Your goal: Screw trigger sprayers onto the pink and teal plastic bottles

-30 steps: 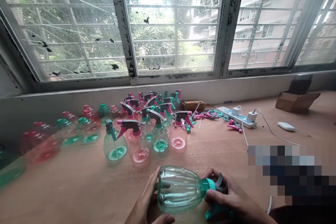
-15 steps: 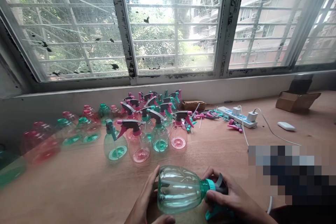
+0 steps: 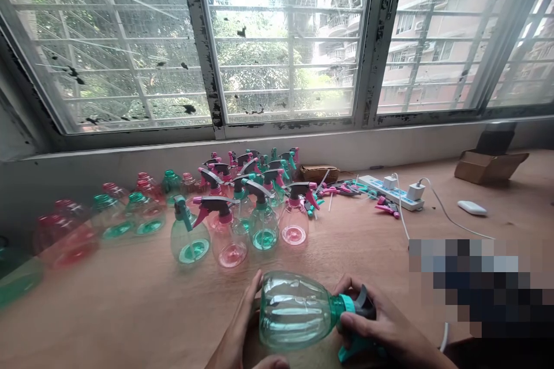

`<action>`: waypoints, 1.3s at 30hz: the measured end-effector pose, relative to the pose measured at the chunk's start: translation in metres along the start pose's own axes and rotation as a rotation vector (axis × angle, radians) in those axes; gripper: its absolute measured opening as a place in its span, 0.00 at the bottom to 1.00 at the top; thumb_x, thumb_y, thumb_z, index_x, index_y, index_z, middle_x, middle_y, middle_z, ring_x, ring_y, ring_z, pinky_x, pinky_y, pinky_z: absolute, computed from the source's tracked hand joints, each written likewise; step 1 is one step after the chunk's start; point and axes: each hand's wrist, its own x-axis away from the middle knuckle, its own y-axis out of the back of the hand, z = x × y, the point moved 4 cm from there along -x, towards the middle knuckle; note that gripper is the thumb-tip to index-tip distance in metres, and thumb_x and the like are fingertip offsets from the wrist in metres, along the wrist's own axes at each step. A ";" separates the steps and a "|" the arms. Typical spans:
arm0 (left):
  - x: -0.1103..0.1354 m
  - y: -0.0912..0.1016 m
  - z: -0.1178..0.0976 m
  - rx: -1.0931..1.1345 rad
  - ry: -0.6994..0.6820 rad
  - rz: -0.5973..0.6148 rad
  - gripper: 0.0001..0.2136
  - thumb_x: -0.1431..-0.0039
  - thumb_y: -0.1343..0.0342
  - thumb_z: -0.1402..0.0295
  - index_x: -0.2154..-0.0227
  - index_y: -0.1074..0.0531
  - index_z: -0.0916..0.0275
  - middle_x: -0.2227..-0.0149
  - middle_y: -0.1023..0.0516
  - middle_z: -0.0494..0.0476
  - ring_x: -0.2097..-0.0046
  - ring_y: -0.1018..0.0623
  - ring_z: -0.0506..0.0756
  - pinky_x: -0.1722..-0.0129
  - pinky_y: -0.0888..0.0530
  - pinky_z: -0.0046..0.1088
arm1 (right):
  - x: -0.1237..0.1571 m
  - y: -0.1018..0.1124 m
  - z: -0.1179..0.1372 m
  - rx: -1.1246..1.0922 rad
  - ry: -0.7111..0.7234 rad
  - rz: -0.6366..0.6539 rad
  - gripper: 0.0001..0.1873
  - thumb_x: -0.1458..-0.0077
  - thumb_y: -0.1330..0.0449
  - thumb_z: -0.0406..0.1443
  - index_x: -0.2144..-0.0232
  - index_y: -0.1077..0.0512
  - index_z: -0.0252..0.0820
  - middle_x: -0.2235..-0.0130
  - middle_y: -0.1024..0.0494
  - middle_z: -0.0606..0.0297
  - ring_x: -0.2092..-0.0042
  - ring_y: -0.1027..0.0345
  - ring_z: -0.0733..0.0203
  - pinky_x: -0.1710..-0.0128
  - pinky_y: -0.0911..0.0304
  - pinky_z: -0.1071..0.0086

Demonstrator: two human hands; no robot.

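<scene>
A clear green spray bottle [image 3: 294, 311] lies on its side just above the wooden table [image 3: 130, 305], close to me. My left hand [image 3: 240, 328] wraps round its wide base. The fingers of my right hand [image 3: 381, 328] are closed on the grey and teal trigger head [image 3: 361, 311] at the bottle's neck. Behind it stands a cluster of finished pink and green spray bottles [image 3: 246, 213] with trigger heads fitted.
Capless pink and green bottles [image 3: 108, 219] lie at the left. Loose trigger heads [image 3: 346, 190], a small brown box [image 3: 319, 173], a white power strip [image 3: 392, 191] with cables, a white remote-like item [image 3: 471, 207] and a cardboard box [image 3: 489, 164] sit at the right, under the window.
The bottle has turned slightly in my hands and its base has risen a little; both hands stay where they were.
</scene>
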 end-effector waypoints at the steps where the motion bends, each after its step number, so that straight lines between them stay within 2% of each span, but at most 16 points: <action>1: 0.000 0.000 0.000 0.014 -0.002 0.000 0.43 0.41 0.37 0.50 0.29 0.54 0.48 0.28 0.44 0.55 0.27 0.45 0.66 0.29 0.44 0.40 | 0.000 0.000 0.000 -0.004 -0.006 0.003 0.22 0.50 0.27 0.47 0.64 0.31 0.41 0.72 0.20 0.69 0.71 0.25 0.63 0.70 0.31 0.71; 5: -0.002 -0.001 0.001 0.031 0.000 0.012 0.41 0.43 0.36 0.49 0.31 0.48 0.44 0.27 0.47 0.50 0.28 0.43 0.67 0.33 0.36 0.35 | 0.001 0.000 0.000 -0.021 -0.013 0.006 0.21 0.50 0.27 0.46 0.65 0.32 0.41 0.72 0.20 0.69 0.71 0.24 0.64 0.69 0.31 0.72; 9: -0.003 -0.004 0.005 -0.005 -0.007 -0.015 0.40 0.39 0.40 0.48 0.30 0.55 0.41 0.28 0.44 0.53 0.33 0.32 0.66 0.36 0.32 0.36 | 0.001 -0.001 0.001 -0.036 -0.015 -0.003 0.21 0.50 0.27 0.46 0.64 0.31 0.41 0.72 0.19 0.69 0.71 0.25 0.64 0.69 0.31 0.72; 11: -0.003 -0.005 0.008 -0.013 -0.005 -0.012 0.40 0.37 0.43 0.47 0.29 0.58 0.43 0.29 0.40 0.56 0.33 0.33 0.66 0.33 0.37 0.42 | 0.001 -0.001 0.001 -0.030 -0.018 -0.010 0.22 0.50 0.27 0.46 0.64 0.31 0.41 0.72 0.19 0.69 0.71 0.25 0.64 0.69 0.31 0.72; 13: -0.002 -0.005 0.011 -0.016 -0.001 -0.005 0.43 0.39 0.41 0.47 0.29 0.59 0.45 0.29 0.39 0.58 0.31 0.37 0.67 0.29 0.47 0.46 | 0.001 -0.001 0.002 -0.019 -0.012 -0.012 0.22 0.50 0.27 0.47 0.64 0.31 0.41 0.72 0.19 0.68 0.71 0.25 0.63 0.69 0.31 0.71; 15: -0.002 -0.004 0.013 0.016 -0.002 0.009 0.49 0.43 0.38 0.45 0.28 0.62 0.48 0.29 0.41 0.61 0.29 0.40 0.68 0.29 0.51 0.49 | 0.001 -0.001 0.002 -0.014 -0.011 -0.006 0.22 0.51 0.27 0.47 0.64 0.32 0.42 0.72 0.20 0.68 0.72 0.25 0.62 0.69 0.31 0.70; 17: -0.002 -0.003 0.016 0.055 0.006 0.026 0.51 0.44 0.38 0.43 0.28 0.62 0.52 0.29 0.41 0.63 0.28 0.42 0.69 0.29 0.51 0.50 | 0.001 -0.002 0.002 -0.010 -0.013 -0.001 0.23 0.51 0.27 0.48 0.64 0.32 0.42 0.73 0.20 0.68 0.72 0.24 0.61 0.69 0.31 0.70; 20: -0.002 -0.002 0.019 0.040 0.006 0.035 0.49 0.45 0.38 0.43 0.28 0.56 0.55 0.27 0.45 0.62 0.27 0.47 0.70 0.29 0.52 0.49 | 0.001 -0.001 0.002 0.003 -0.012 -0.010 0.22 0.51 0.27 0.48 0.65 0.32 0.42 0.73 0.20 0.69 0.72 0.24 0.60 0.70 0.32 0.69; 24: -0.002 -0.003 0.019 -0.004 -0.002 0.028 0.45 0.39 0.41 0.47 0.28 0.60 0.51 0.28 0.43 0.61 0.30 0.38 0.68 0.30 0.45 0.46 | 0.001 -0.001 0.001 0.005 -0.007 -0.019 0.22 0.51 0.27 0.47 0.65 0.31 0.42 0.73 0.20 0.68 0.72 0.25 0.60 0.70 0.31 0.69; 27: -0.001 -0.003 0.015 -0.031 -0.014 0.012 0.43 0.37 0.44 0.47 0.28 0.60 0.51 0.28 0.42 0.60 0.29 0.40 0.67 0.28 0.52 0.46 | 0.001 -0.001 0.000 -0.010 -0.014 -0.016 0.22 0.51 0.27 0.48 0.64 0.32 0.42 0.73 0.20 0.68 0.72 0.24 0.60 0.70 0.31 0.69; 30: 0.000 -0.003 0.011 0.002 0.004 0.037 0.46 0.39 0.41 0.48 0.27 0.61 0.54 0.28 0.42 0.61 0.28 0.44 0.68 0.28 0.52 0.47 | 0.001 -0.001 0.001 -0.014 -0.010 -0.004 0.22 0.50 0.27 0.47 0.64 0.32 0.42 0.72 0.20 0.68 0.72 0.25 0.61 0.70 0.32 0.70; 33: 0.000 -0.002 0.011 0.030 0.022 0.040 0.46 0.40 0.40 0.46 0.28 0.57 0.56 0.27 0.45 0.62 0.27 0.47 0.68 0.28 0.54 0.47 | 0.001 -0.002 0.002 -0.005 -0.016 0.001 0.22 0.50 0.27 0.47 0.64 0.32 0.41 0.73 0.20 0.68 0.71 0.25 0.62 0.70 0.32 0.71; 37: -0.001 -0.004 0.014 0.073 0.027 0.055 0.47 0.42 0.39 0.46 0.28 0.58 0.54 0.28 0.43 0.62 0.31 0.36 0.68 0.32 0.39 0.44 | 0.001 -0.001 0.002 -0.013 -0.020 -0.005 0.22 0.51 0.27 0.47 0.65 0.32 0.41 0.73 0.20 0.68 0.72 0.25 0.62 0.70 0.32 0.71; 39: -0.001 -0.005 0.015 0.035 0.027 0.041 0.46 0.40 0.40 0.47 0.28 0.59 0.51 0.28 0.41 0.61 0.32 0.34 0.67 0.33 0.37 0.42 | 0.000 -0.001 0.002 -0.013 -0.015 -0.008 0.22 0.51 0.27 0.47 0.65 0.32 0.41 0.73 0.20 0.68 0.72 0.25 0.62 0.70 0.31 0.70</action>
